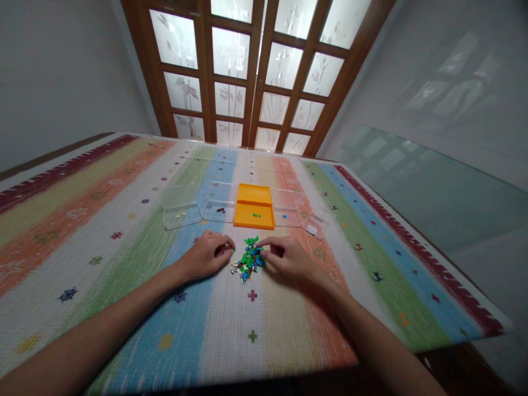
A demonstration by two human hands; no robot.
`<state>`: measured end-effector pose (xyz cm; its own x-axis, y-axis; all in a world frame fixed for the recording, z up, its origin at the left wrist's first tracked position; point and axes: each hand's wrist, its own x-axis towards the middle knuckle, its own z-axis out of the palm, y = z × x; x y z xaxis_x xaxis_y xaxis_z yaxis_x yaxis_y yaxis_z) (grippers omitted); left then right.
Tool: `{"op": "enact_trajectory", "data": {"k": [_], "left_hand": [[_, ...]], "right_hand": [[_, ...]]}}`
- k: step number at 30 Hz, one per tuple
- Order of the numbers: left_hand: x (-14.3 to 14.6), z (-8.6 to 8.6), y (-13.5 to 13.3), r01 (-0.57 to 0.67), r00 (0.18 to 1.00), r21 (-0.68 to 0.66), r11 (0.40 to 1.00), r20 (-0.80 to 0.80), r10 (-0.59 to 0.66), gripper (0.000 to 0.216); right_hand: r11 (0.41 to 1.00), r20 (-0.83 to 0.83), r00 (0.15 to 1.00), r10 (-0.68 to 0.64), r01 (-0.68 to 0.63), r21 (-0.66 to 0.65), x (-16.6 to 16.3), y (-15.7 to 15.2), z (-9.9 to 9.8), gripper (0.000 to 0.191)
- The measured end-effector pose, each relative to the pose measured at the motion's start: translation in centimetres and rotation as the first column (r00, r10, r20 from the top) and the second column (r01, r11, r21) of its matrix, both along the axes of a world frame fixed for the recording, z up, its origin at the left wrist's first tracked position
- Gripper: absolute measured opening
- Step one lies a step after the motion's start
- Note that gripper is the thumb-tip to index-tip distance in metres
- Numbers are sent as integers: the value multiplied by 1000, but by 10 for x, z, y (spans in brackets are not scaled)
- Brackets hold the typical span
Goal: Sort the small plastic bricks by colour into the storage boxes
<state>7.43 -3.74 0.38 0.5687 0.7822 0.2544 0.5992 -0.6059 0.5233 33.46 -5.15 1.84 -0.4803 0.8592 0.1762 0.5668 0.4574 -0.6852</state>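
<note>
Striped cloth [231,330] covers the counter [58,153]. My left hand [208,254] pinches a small green piece [234,250], while my right hand [290,256], fingertips apart, touches the colourful pile [249,258]

Right hand [291,256] touches a colourful pile [249,263], left hand [210,254] beside it with a green piece [234,250], orange box [254,204] beyond

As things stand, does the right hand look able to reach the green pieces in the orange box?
Probably yes: the orange box lies open just beyond the right hand; only its low rim seems to stand before the green pieces.
</note>
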Motion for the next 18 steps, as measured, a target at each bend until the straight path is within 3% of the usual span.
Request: {"op": "enact_trajectory", "data": {"k": [13, 18], "left_hand": [[3, -1, 4, -1, 1000, -3, 1000, 17, 1, 23], [3, 0, 5, 5, 999, -54, 999, 54, -2, 19]], "right_hand": [[982, 145, 982, 121, -139, 126, -8, -14, -3, 34], [981, 101, 989, 106, -120, 155, -3, -9, -10, 30]]}}
